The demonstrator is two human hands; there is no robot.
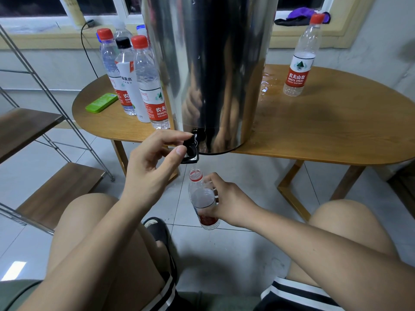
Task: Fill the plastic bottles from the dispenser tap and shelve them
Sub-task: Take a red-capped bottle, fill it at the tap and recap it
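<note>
A tall steel dispenser (211, 63) stands on the wooden table (314, 133), its black tap (192, 149) hanging over the front edge. My left hand (152, 162) pinches the tap lever with thumb and forefinger. Water runs from the tap into an uncapped clear bottle (202, 198) with a red label, which my right hand (226, 203) grips around the middle, below the table edge. Several capped bottles (143, 81) stand in a cluster left of the dispenser. One red-capped bottle (301, 59) stands alone to its right.
A metal-framed rack with wooden shelves (29, 129) stands at the left. A green flat case (102, 102) lies on the table's left end. Spilled water (267, 86) wets the table right of the dispenser. My knees and a black slipper (157, 230) are below.
</note>
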